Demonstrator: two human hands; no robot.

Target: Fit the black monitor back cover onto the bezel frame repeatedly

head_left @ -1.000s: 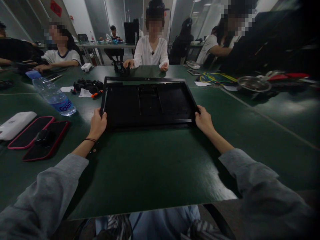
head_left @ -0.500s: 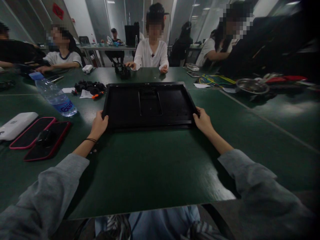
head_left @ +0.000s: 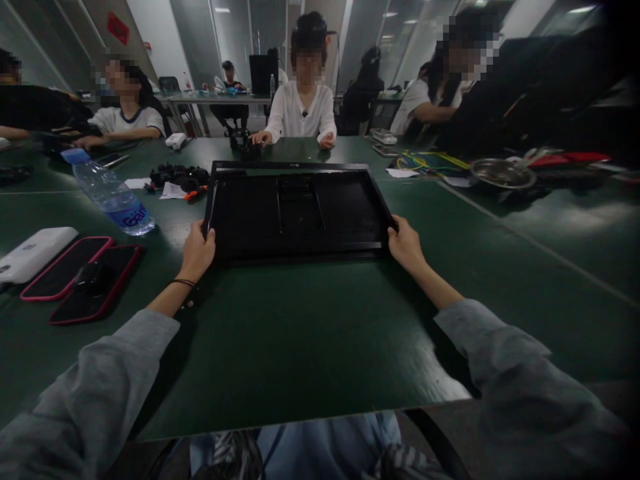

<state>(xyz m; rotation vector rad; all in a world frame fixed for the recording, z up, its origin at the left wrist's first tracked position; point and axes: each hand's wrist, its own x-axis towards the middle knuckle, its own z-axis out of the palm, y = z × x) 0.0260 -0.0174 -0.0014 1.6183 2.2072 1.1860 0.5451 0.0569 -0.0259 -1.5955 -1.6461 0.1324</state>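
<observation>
A flat black monitor shell [head_left: 297, 207] lies in front of me on the green table [head_left: 300, 333], its hollow back side facing up. My left hand [head_left: 197, 252] grips its near left corner with the fingers curled over the edge. My right hand [head_left: 406, 243] grips the near right corner the same way. The far edge of the monitor shell looks tilted up a little off the table. Both my arms wear grey sleeves, and a dark band circles my left wrist.
To the left stand a water bottle [head_left: 111, 195], two red-edged phones [head_left: 95, 283], and a white box [head_left: 33, 250]. Black parts [head_left: 177, 176] lie behind the shell's left corner. Coloured cables [head_left: 433, 160] and a metal bowl [head_left: 503, 173] sit right. Several people sit around.
The far edge of the monitor shell dropped flat half a second ago and has tipped up again now. Both hands kept their grip on the near corners.
</observation>
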